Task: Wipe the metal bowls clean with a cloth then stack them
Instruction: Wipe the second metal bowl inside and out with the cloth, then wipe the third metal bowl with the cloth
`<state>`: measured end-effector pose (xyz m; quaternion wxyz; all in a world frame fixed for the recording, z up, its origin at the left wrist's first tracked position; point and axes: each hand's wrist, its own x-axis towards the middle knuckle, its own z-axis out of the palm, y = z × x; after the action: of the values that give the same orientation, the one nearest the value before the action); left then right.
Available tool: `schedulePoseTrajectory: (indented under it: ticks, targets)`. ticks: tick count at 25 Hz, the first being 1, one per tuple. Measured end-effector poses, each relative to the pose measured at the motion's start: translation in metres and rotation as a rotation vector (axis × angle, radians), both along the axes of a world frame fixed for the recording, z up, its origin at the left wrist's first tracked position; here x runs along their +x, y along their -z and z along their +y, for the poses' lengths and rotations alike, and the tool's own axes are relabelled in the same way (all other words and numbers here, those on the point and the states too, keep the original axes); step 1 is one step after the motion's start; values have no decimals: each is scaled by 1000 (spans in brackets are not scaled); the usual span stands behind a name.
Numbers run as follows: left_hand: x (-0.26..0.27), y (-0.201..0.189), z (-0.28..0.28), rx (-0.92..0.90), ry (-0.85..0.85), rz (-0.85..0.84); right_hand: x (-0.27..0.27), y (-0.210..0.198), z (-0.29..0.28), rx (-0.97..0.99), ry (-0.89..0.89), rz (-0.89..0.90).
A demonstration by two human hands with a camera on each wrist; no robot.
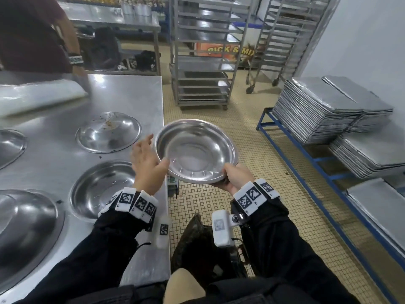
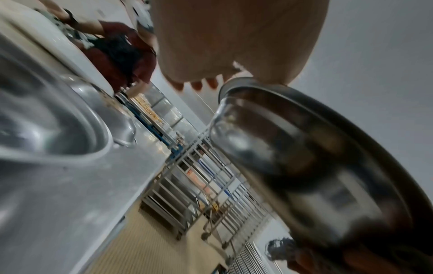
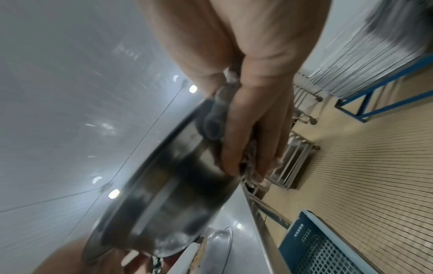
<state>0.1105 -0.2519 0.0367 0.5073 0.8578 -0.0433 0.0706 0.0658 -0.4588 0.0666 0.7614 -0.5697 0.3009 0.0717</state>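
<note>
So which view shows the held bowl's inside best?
The head view: the bowl faces the camera, inside fully visible, right hand gripping its near rim. The left wrist view and right wrist view show only its blurred underside.

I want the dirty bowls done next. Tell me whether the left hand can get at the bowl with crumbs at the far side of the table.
Probably yes. The left hand only touches the held bowl, and nothing stands between it and the crumbed bowl.
</note>
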Motion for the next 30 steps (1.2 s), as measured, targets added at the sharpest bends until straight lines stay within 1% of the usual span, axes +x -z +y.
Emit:
schedulePoseTrajectory:
  ticks: [3, 6, 7, 10, 13, 15, 18, 20, 22, 24, 25, 26, 28, 29, 30]
  targets:
    - [12, -8, 52, -207, -43, 55, 25, -15, 36, -131, -151, -13]
    - [19, -21, 106, -265, -116, 100, 56, -22, 83, -187, -245, -53]
    - [23, -25, 127, -250, -153, 94, 67, -24, 102, -201, -265, -81]
    - [45, -27, 198, -96, -230, 73, 107, -22, 161, -269, -313, -147]
    - [68, -29, 275, -27, -236, 165, 150, -14, 232, -343, -354, -206]
    - [85, -27, 320, 16, -247, 244, 175, -8, 274, -490, -416, -250]
    - [114, -19, 382, 36, -232, 328, 216, 9, 335, -667, -535, -240]
    - [127, -15, 408, 95, -243, 400, 239, 21, 367, -767, -605, -187]
    - [136, -5, 424, 176, -257, 457, 254, 36, 387, -830, -665, -142]
    - [148, 9, 442, 301, -206, 549, 261, 55, 406, -850, -722, -103]
    - [152, 15, 449, 344, -190, 610, 257, 57, 412, -860, -750, -88]
    - [154, 21, 454, 364, -188, 668, 257, 63, 417, -877, -767, -58]
    - [153, 27, 456, 376, -200, 752, 253, 66, 418, -996, -851, -11]
    - [152, 30, 455, 376, -205, 767, 251, 62, 417, -1072, -908, 23]
    - [153, 35, 457, 365, -195, 775, 252, 62, 416, -1108, -937, 61]
